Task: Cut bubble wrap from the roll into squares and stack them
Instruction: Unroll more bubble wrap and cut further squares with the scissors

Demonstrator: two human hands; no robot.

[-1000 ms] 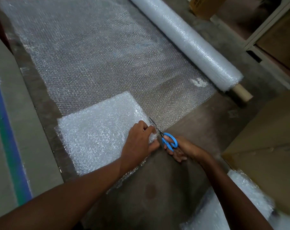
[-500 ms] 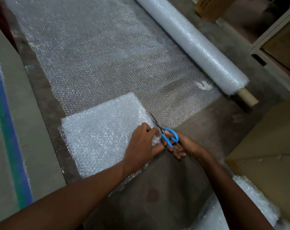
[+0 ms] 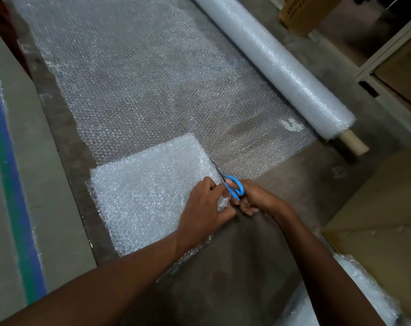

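A long bubble wrap roll [image 3: 277, 64] lies across the floor at the upper right, its unrolled sheet [image 3: 141, 76] spread out to the left. A thicker white stack of bubble wrap squares [image 3: 148, 191] rests on the sheet's near end. My right hand [image 3: 254, 198] grips blue-handled scissors [image 3: 232, 188], whose blades point up along the stack's right edge. My left hand [image 3: 204, 208] pinches the bubble wrap at the stack's near right corner, right beside the scissors.
A brown cardboard box [image 3: 388, 222] stands at the right, with more bubble wrap [image 3: 355, 292] in front of it. A grey mat with a blue and green stripe [image 3: 14, 184] runs along the left. Shelving and a carton [image 3: 301, 15] stand behind the roll.
The scissors and my right hand have crept forward along the stack's right edge. My left hand keeps its hold on the wrap at the corner.
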